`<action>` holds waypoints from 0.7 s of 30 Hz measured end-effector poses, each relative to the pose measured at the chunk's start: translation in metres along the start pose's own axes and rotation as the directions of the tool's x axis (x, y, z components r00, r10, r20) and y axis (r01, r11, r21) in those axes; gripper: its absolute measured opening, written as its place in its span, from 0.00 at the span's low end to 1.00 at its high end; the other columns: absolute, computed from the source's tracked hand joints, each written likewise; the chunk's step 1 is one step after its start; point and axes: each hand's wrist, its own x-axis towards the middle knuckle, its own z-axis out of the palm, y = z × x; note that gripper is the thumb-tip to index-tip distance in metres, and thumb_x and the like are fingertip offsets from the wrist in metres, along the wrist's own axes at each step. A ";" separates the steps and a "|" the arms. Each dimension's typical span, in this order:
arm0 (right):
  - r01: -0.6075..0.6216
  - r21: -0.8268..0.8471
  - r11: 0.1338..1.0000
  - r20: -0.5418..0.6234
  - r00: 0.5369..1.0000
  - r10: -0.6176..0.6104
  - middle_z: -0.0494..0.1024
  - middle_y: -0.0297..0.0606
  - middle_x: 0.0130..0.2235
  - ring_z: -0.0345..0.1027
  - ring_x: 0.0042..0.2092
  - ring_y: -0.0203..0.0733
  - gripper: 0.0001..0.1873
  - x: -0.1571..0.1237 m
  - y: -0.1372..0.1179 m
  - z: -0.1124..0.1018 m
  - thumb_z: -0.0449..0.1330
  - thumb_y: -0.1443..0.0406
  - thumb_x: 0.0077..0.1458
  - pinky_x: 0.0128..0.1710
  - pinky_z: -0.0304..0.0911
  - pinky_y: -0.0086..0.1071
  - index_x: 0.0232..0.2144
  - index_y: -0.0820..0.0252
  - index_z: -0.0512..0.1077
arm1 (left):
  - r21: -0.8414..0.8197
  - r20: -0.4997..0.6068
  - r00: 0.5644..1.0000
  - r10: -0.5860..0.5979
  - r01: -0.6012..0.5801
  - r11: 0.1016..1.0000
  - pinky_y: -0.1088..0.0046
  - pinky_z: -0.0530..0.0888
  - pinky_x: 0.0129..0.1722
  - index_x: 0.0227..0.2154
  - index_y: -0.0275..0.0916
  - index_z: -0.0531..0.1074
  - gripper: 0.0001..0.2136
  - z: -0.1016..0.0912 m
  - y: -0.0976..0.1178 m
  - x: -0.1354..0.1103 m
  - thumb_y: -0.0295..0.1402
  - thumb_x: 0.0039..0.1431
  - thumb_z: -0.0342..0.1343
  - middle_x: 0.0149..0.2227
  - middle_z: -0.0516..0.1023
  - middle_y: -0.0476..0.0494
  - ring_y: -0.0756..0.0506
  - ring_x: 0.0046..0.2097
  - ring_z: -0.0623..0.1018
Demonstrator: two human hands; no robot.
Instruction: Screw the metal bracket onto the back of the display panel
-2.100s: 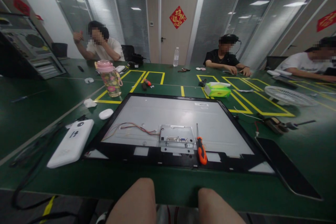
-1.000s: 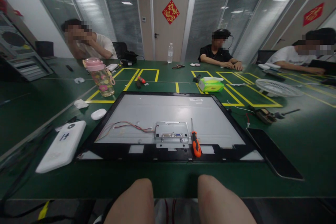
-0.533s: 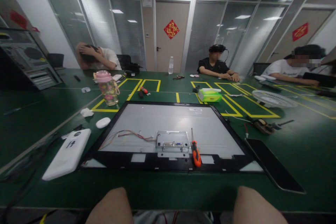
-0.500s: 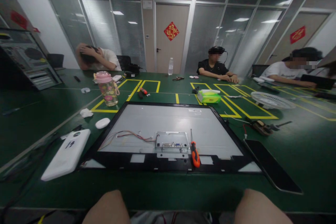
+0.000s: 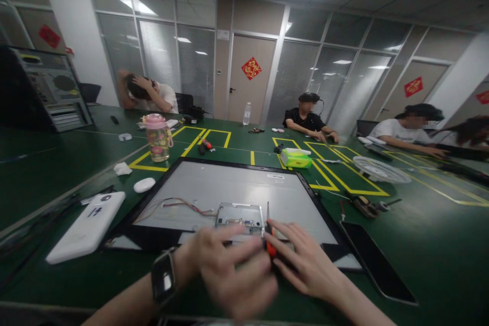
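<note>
A flat display panel (image 5: 229, 178) with a black frame lies on the green table. On it sits a metal board bracket (image 5: 239, 210) with ports and thin coloured wires (image 5: 187, 205). An orange-and-black screwdriver (image 5: 270, 248) lies at the bracket's right side, its shaft pointing away from me. My right hand (image 5: 305, 257) is open, fingers stretched out and fingertips at the screwdriver's handle. Blurred by motion, my left hand (image 5: 237, 270) hovers in front of the bracket with fingers apart and nothing visible in them. It covers part of the panel's front edge.
A white phone-shaped device (image 5: 87, 226) and a white case (image 5: 144, 185) lie left of the panel, near a pink-lidded bottle (image 5: 158, 140). To the right are a dark phone (image 5: 376, 260) and a tape measure (image 5: 364, 205). A green tissue pack (image 5: 296, 158) stands behind. Several people sit across the table.
Both my hands have come up over the panel's front edge, the right reaching the screwdriver. The camera view has tilted upward. The screwdriver still lies beside the bracket.
</note>
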 end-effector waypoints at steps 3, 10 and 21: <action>-0.137 0.102 0.985 0.160 0.980 0.120 0.73 0.47 0.54 0.71 0.48 0.48 0.18 0.003 0.006 0.009 0.56 0.67 0.57 0.46 0.71 0.40 0.51 0.55 0.70 | 0.088 -0.067 0.997 -0.047 0.053 0.995 0.58 0.74 0.47 0.44 0.43 0.72 0.12 0.004 -0.041 0.017 0.32 0.62 0.47 0.46 0.75 0.39 0.41 0.47 0.74; -0.235 0.319 0.918 0.150 0.969 0.196 0.75 0.44 0.48 0.71 0.49 0.43 0.12 0.004 0.016 0.016 0.54 0.67 0.61 0.48 0.70 0.36 0.46 0.55 0.71 | -0.080 0.209 0.878 -0.431 0.455 0.887 0.65 0.72 0.48 0.40 0.38 0.74 0.12 0.034 -0.096 0.007 0.29 0.61 0.45 0.46 0.72 0.40 0.44 0.45 0.75; -0.035 0.999 0.000 0.018 0.510 0.860 0.78 0.36 0.33 0.74 0.32 0.37 0.20 0.100 0.075 -0.003 0.69 0.53 0.42 0.36 0.73 0.33 0.34 0.58 0.73 | -0.282 0.369 0.625 -0.688 0.781 0.558 0.71 0.72 0.40 0.32 0.37 0.77 0.13 0.074 -0.121 -0.010 0.32 0.59 0.46 0.34 0.80 0.43 0.45 0.39 0.77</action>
